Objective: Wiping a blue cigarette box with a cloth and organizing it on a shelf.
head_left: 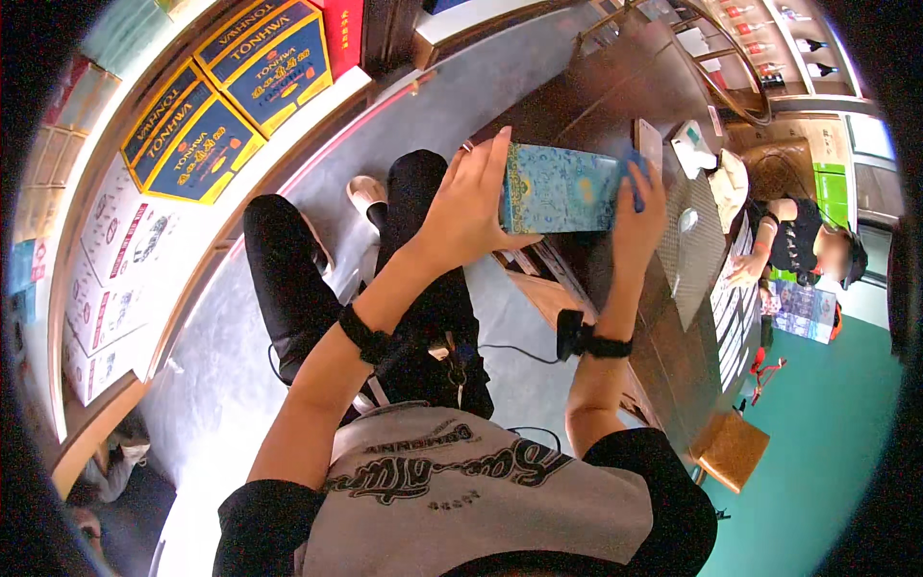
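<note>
A patterned light-blue box with a yellow ornamental edge is held up in front of me, above the dark wooden table. My left hand grips the box's left end, thumb along the lower edge and fingers at the upper corner. At the box's right end is my right hand, its fingers around a small dark-blue item that lies against the box. This item is blurred, and its kind cannot be told. Each of my wrists wears a black band.
A pink phone-like slab, a white item and a grey textured mat lie on the table. Another person sits at its far side. Blue-and-yellow cartons stand at upper left. A brown stool is at lower right.
</note>
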Motion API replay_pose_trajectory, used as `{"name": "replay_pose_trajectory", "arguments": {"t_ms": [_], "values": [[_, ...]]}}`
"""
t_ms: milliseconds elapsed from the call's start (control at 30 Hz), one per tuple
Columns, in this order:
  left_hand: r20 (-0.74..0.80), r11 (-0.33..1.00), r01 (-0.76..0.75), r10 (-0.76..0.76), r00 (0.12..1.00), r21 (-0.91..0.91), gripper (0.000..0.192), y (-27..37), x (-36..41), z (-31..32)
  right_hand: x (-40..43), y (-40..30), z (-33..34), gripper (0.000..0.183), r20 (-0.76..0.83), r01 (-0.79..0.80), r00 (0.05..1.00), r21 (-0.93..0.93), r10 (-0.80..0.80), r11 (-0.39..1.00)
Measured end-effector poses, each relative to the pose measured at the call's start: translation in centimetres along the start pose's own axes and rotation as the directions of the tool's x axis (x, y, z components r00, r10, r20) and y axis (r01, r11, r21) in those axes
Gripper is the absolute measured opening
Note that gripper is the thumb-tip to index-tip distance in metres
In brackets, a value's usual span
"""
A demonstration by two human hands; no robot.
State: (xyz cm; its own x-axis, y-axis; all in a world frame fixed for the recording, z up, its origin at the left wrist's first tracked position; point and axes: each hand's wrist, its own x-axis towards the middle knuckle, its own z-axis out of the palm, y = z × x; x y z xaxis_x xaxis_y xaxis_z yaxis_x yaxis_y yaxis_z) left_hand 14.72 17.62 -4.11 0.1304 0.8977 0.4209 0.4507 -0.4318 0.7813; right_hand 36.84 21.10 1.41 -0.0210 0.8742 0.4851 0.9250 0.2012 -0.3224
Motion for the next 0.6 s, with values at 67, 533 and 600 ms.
{"name": "replay_pose_trajectory", "arguments": {"t_ms": [67, 533, 600], "values": [[0.046, 0.998, 0.066, -0.066, 0.997, -0.006, 0.119, 0.0, 0.0, -0.1, -0.5, 1.3, 0.7, 0.027, -0.023, -0.012, 1.000, -0.078, 0.010, 0.997], [-0.006, 1.000, -0.008, 0.008, 1.000, 0.013, 0.120, -0.1, 0.1, -0.1, -0.5, 0.1, 0.4, 0.026, -0.031, -0.062, 0.998, -0.037, 0.061, 0.997], [0.027, 0.999, 0.033, -0.032, 0.999, -0.010, 0.120, -0.2, 0.1, -0.1, -0.6, 0.6, 0.7, 0.026, -0.050, -0.061, 0.997, -0.061, 0.058, 0.996]]}}
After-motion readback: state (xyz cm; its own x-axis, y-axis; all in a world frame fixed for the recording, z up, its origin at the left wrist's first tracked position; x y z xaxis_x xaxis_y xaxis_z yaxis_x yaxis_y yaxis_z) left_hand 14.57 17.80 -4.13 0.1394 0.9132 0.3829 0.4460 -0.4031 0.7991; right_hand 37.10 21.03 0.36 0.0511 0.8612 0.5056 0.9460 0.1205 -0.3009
